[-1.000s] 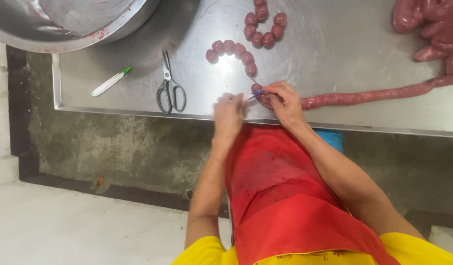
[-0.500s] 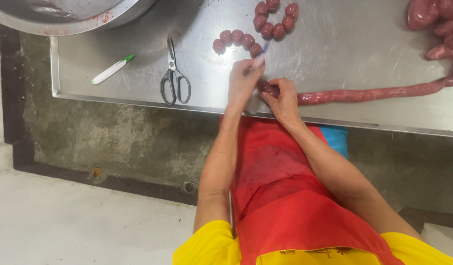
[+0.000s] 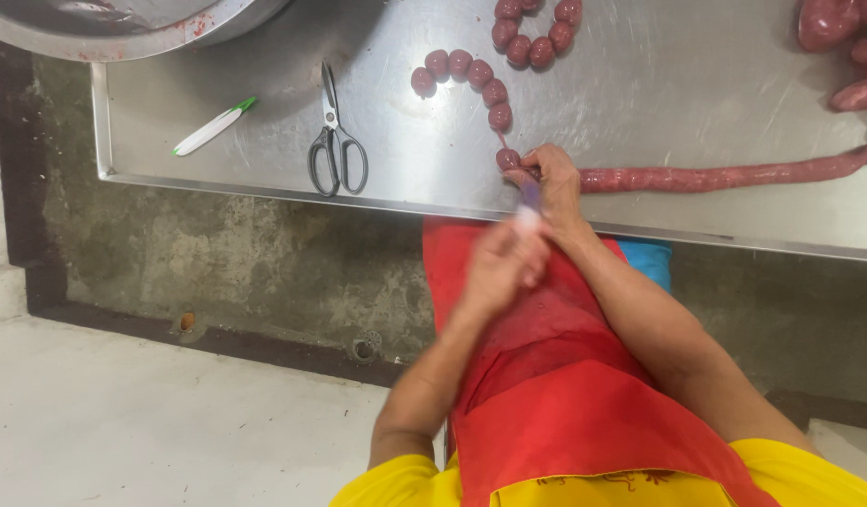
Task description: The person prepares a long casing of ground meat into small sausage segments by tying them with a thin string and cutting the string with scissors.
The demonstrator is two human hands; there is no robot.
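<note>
A long red sausage (image 3: 724, 176) lies along the front of the steel table (image 3: 630, 84), running right from my right hand (image 3: 552, 178). That hand pinches the sausage's left end, where a chain of small round links (image 3: 471, 77) begins and curls toward the table's back. My left hand (image 3: 505, 263) is pulled back off the table edge over my red apron, blurred, its fingers closed on a purple string (image 3: 529, 195) that runs up to the pinched spot.
Black-handled scissors (image 3: 334, 141) and a white pen with a green tip (image 3: 214, 126) lie left of my hands. A big metal bowl (image 3: 123, 23) sits at the back left. More thick sausage (image 3: 842, 47) is piled at the back right. Concrete floor lies below.
My left hand has swung from above the sausage end back toward my body, drawing the string along. My right hand stays on the sausage end. The view has shifted slightly.
</note>
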